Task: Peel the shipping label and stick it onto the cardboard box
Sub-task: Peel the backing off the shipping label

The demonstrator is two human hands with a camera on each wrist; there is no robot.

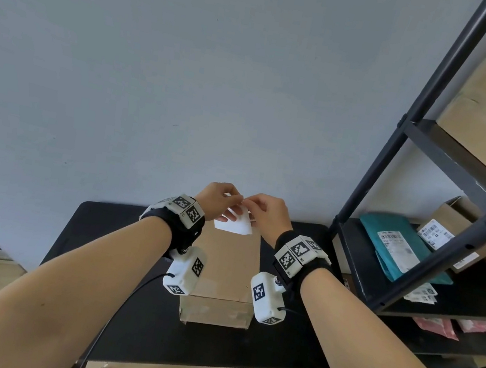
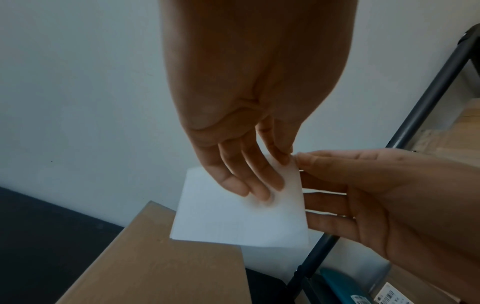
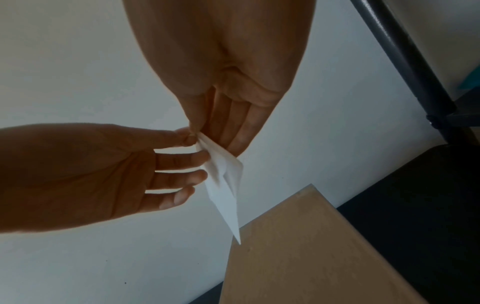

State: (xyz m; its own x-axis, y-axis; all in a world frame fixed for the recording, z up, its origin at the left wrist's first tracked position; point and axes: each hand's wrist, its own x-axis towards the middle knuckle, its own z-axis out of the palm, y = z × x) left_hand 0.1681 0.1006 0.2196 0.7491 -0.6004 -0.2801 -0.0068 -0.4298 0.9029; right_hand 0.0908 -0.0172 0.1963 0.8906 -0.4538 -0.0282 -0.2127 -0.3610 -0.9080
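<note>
Both hands are holding the shipping label [image 1: 234,222] in the air just above the cardboard box [image 1: 224,269] on the black counter [image 1: 109,227]. The left hand [image 1: 220,199] and right hand [image 1: 267,214] are each pinching its top corner, likely to split label from backing.

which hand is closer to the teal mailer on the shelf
Right. The right hand is on the shelf side of the label; the left hand pinches the same label farther from the teal mailer.
</note>
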